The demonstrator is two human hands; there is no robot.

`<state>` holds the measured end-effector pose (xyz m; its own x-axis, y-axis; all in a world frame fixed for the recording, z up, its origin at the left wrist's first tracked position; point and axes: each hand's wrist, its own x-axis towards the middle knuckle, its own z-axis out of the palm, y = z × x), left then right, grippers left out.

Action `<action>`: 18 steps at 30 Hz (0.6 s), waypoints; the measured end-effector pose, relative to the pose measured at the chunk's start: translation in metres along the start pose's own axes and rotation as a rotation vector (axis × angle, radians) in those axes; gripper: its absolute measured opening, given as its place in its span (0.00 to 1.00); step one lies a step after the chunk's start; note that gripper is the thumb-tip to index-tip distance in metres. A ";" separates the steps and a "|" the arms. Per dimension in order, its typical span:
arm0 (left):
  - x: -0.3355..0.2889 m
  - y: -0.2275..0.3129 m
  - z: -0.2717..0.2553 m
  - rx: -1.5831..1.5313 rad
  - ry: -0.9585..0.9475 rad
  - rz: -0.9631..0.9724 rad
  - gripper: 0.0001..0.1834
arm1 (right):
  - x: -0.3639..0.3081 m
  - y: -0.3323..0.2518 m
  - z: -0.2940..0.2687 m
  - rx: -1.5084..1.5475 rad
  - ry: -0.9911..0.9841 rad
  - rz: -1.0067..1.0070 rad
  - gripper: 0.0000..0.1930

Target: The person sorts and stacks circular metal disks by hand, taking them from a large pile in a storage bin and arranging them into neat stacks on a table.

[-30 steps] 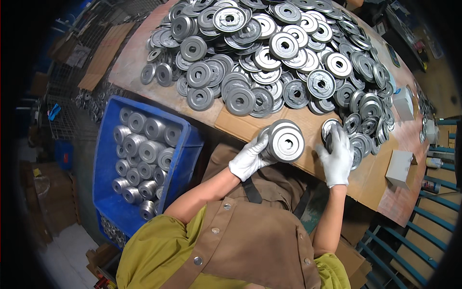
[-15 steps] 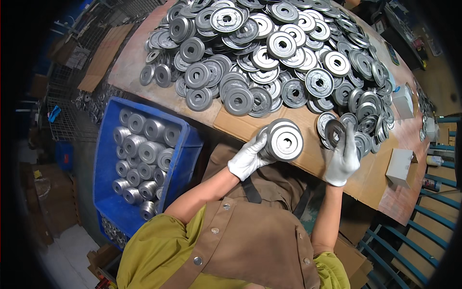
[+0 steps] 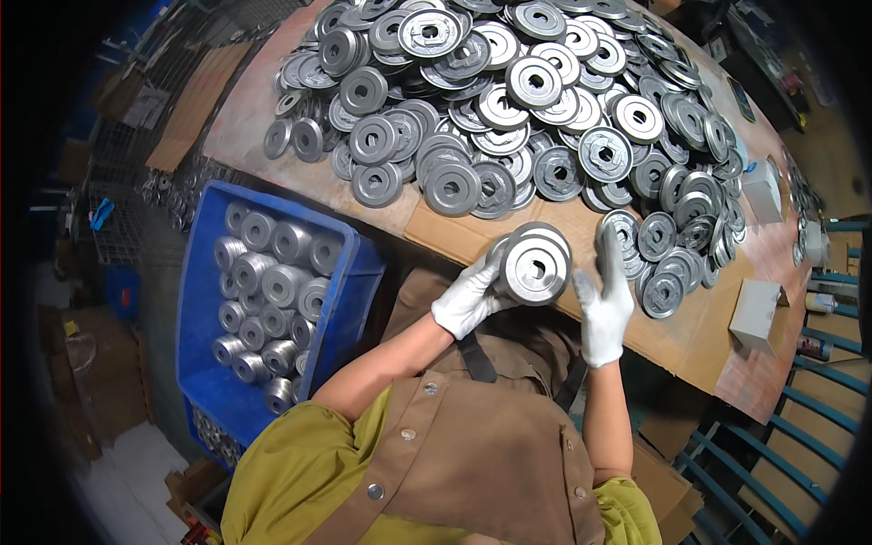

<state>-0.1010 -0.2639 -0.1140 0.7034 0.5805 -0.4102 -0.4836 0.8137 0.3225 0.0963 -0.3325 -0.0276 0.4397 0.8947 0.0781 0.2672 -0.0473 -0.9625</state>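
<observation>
My left hand (image 3: 470, 298), in a white glove, is closed round a short stack of round metal discs (image 3: 536, 270). The discs have a raised rim and a centre hole, and the front one faces up towards me. My right hand (image 3: 608, 313), also gloved, is just right of the stack, with fingers stretched out and thumb apart. Its fingertips are beside a loose disc (image 3: 621, 232) at the near edge of the heap; whether they touch it I cannot tell. A large heap of similar grey discs (image 3: 454, 188) covers much of the table beyond both hands.
A blue crate (image 3: 211, 363) on the left holds several stacks of discs. Flat cardboard (image 3: 445, 227) lines the table's near edge. A small white box (image 3: 757, 315) stands at the right, near a blue-green slatted rack (image 3: 822, 400). Wire shelving (image 3: 127, 213) is at the far left.
My right hand has moved left from the loose discs towards the stack; the dark disc at its fingers is no longer there. My left hand keeps its stack almost in place.
</observation>
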 end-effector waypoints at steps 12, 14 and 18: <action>-0.018 0.034 0.062 0.849 -0.076 0.331 0.61 | 0.016 0.003 -0.004 0.478 -0.413 0.218 0.55; -0.012 0.043 0.073 1.206 -0.072 0.480 0.65 | 0.020 0.013 -0.014 0.295 -0.426 0.097 0.55; 0.031 0.044 0.050 1.723 -0.201 0.768 0.52 | 0.022 0.038 -0.011 -0.096 -0.421 0.019 0.55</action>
<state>-0.0747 -0.2115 -0.0696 0.7219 0.6382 0.2674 0.2071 -0.5681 0.7965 0.1255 -0.3198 -0.0598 0.0630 0.9954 -0.0716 0.3494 -0.0892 -0.9327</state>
